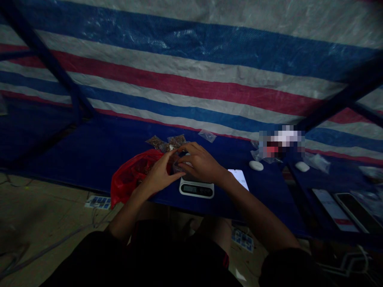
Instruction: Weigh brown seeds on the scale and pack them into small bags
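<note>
My left hand (163,173) is curved, thumb and fingers spread around a small clear plastic bag (177,166). The curled fingers of my right hand (202,162) meet the same bag from the other side; its outline is dim and partly hidden. Just below the hands is a white digital scale (196,190), its pan largely covered by my right hand and its display too dim to read. A red plastic bag (122,181) with brownish bits inside lies open beside my left hand. Beyond the hands are small clear packets (155,142) filled with brown bits.
An empty clear bag (207,135) lies at the back of the blue table (98,145). A lit phone (239,178) is by my right forearm. Farther right are a white oval case (256,166), another one (302,166) and two phones (335,211). Striped sheeting (191,83) hangs behind.
</note>
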The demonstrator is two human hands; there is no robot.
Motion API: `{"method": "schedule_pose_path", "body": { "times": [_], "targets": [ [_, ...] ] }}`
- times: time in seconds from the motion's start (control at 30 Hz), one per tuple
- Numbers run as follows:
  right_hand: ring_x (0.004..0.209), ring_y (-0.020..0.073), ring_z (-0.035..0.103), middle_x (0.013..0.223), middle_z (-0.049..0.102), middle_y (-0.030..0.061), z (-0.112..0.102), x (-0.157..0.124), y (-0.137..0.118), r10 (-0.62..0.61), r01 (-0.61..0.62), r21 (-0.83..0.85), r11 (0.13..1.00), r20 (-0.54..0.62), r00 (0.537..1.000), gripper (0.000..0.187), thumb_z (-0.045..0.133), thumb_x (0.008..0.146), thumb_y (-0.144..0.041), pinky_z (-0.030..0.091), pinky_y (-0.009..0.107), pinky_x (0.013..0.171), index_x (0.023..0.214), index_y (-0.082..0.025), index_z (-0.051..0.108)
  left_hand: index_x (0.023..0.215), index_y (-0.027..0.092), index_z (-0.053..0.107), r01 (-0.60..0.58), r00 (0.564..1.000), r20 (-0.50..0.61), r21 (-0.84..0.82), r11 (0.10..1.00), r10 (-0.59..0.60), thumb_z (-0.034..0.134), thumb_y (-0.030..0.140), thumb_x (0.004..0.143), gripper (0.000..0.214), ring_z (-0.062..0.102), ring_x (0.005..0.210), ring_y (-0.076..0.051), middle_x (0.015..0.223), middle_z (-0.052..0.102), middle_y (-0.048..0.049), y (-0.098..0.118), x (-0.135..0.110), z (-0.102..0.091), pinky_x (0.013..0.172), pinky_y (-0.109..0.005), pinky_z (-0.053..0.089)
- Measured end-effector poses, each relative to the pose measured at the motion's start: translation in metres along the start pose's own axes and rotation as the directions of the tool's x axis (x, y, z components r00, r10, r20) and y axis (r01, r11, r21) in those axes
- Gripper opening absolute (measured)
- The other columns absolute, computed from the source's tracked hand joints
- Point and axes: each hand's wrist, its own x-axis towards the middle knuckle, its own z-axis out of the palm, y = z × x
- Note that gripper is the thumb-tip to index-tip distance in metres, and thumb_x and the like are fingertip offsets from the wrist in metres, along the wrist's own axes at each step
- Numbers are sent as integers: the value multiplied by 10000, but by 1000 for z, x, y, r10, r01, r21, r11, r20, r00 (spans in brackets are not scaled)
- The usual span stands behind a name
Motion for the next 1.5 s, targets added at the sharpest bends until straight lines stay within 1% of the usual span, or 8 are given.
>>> {"method": "schedule_pose_path", "body": {
  "times": [0.2, 0.37, 0.53, 0.83, 1.07, 1.2, 1.3, 1.5],
  "targets": [
    [918, 207, 657, 1008, 720, 102, -4, -51, -14, 387, -367, 125, 922, -234, 892, 219, 546, 1021, -290, 496, 333, 831, 1018, -166, 727, 1506, 227, 432, -21, 1000, -18, -29, 999, 20, 796, 351, 832, 775, 664, 1216, -271, 1308, 686, -105, -10, 6, -4, 1099, -459, 498],
    [741, 212, 696, 833, 766, 71, 13, -121, -15, 815, -827, 1, 562, 171, 553, 287, 610, 954, -439, 432, 297, 636, 872, -194, 736, 1455, 225, 479, -39, 998, -46, -15, 999, 38, 768, 327, 850, 678, 639, 1254, -279, 1382, 647, -117, -15, 21, -5, 1109, -470, 485],
    [777, 234, 717, 843, 775, 89, 28, -131, -12, 846, -869, -52, 492, 266, 463, 378, 577, 952, -520, 417, 304, 629, 854, -199, 751, 1429, 188, 510, -71, 997, -3, 97, 993, 71, 743, 307, 851, 634, 591, 1317, -304, 1431, 612, -139, -17, 43, 0, 1138, -479, 453],
    [701, 211, 691, 803, 764, 75, 21, -123, -39, 841, -849, -25, 528, 152, 519, 371, 569, 966, -508, 383, 298, 587, 817, -211, 736, 1401, 168, 545, 49, 998, -50, 234, 971, -39, 781, 456, 821, 689, 613, 1270, -342, 1360, 638, -167, -22, 56, 1, 1073, -485, 495],
    [830, 180, 726, 971, 790, 47, 31, -58, -71, 506, -533, 330, 779, 170, 846, 188, 549, 1001, -241, 492, 275, 716, 1006, -220, 735, 1417, 159, 528, 119, 978, -202, 349, 930, -49, 705, 483, 889, 644, 648, 1191, -290, 1309, 654, -145, -9, 29, -55, 1056, -429, 508],
    [1058, 193, 710, 1163, 766, 69, 56, 3, -73, 195, -227, 368, 902, 123, 973, 308, 476, 1004, -101, 516, 314, 921, 1170, -212, 711, 1367, 144, 573, 497, 866, -332, 506, 705, -373, 614, 698, 854, 756, 650, 1184, -407, 1278, 652, -212, -14, -23, -118, 987, -543, 529],
    [1117, 199, 682, 1196, 738, 107, 83, 42, -65, 66, -110, 260, 959, 172, 983, 362, 470, 940, 11, 502, 322, 989, 1158, -161, 702, 1264, 116, 617, 653, 737, -141, 400, 643, -661, 625, 768, 783, 810, 710, 1056, -418, 1127, 719, -210, -32, -61, -133, 893, -536, 572],
    [1256, 303, 597, 1346, 618, 182, 103, 73, -46, 123, -119, -35, 992, 389, 913, 455, 600, 880, 5, 515, 396, 996, 1303, -154, 657, 1246, 225, 609, 389, 917, 131, -83, 918, -377, 656, 478, 858, 465, 723, 1045, -266, 1172, 745, -94, -42, -76, -115, 838, -400, 623]
  ]
}}
